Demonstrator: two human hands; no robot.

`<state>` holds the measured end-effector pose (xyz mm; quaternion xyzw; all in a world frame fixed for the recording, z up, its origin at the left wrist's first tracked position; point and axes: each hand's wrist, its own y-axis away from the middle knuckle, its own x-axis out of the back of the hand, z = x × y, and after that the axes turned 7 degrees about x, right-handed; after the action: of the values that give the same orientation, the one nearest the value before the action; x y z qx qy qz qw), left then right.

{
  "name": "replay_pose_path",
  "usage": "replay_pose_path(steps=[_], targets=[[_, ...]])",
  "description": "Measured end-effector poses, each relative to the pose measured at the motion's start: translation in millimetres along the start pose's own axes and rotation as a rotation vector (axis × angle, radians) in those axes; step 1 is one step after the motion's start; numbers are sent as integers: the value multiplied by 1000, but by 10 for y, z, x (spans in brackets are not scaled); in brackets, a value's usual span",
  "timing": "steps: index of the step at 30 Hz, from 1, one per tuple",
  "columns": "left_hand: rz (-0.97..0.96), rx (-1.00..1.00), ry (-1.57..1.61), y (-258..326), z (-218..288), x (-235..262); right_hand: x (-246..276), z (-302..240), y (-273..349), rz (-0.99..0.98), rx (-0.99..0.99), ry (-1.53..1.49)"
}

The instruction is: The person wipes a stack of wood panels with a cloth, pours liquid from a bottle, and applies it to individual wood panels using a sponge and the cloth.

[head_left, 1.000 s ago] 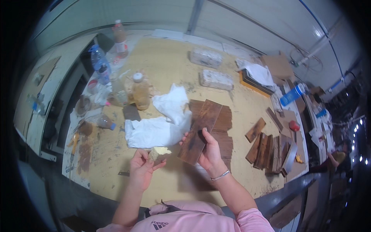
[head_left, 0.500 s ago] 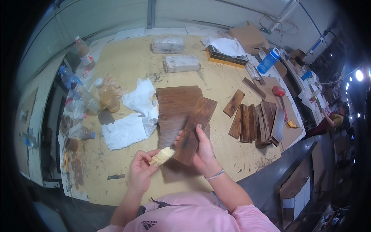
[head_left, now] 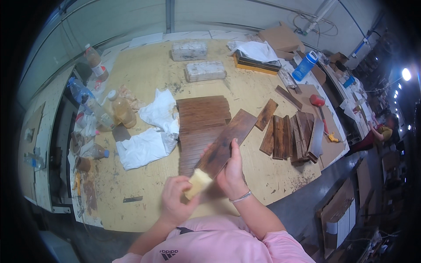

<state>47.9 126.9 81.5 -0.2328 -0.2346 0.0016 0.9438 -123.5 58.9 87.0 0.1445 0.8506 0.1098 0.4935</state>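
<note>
My right hand [head_left: 230,172] grips a dark brown wooden plank [head_left: 226,142], held tilted above the workbench with its far end pointing up and to the right. My left hand [head_left: 175,200] holds a pale yellow sponge [head_left: 197,183] pressed against the plank's near end. Under the plank lies a row of dark stained planks [head_left: 199,120] laid side by side on the plywood bench [head_left: 149,79].
White rags [head_left: 147,140] lie left of the stained planks, next to bottles of amber liquid [head_left: 120,109]. More brown planks [head_left: 291,136] are piled at the right with a red-handled tool [head_left: 319,105]. Two wrapped blocks [head_left: 197,59] sit at the back. A blue bottle [head_left: 305,65] stands at the far right.
The view has shifted as my head moved. My right hand has lifted the plank off the pile and tilted it. My left hand has brought the sponge onto its near end.
</note>
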Motion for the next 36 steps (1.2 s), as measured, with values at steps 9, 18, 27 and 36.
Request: replay_pose_path(steps=[9,18,27,36], targets=[[81,26,-98,-84,-163,4,-90,-7,29,78,56,-30],[94,19,-113,-168,-236,-36,-53,-5,8,45,57,-29],[-17,32,17,-82,-85,6,3,-75,2,-41,111,-57],[-136,74,46,80,-58,92,-22,-88,34,-53,118,-37]])
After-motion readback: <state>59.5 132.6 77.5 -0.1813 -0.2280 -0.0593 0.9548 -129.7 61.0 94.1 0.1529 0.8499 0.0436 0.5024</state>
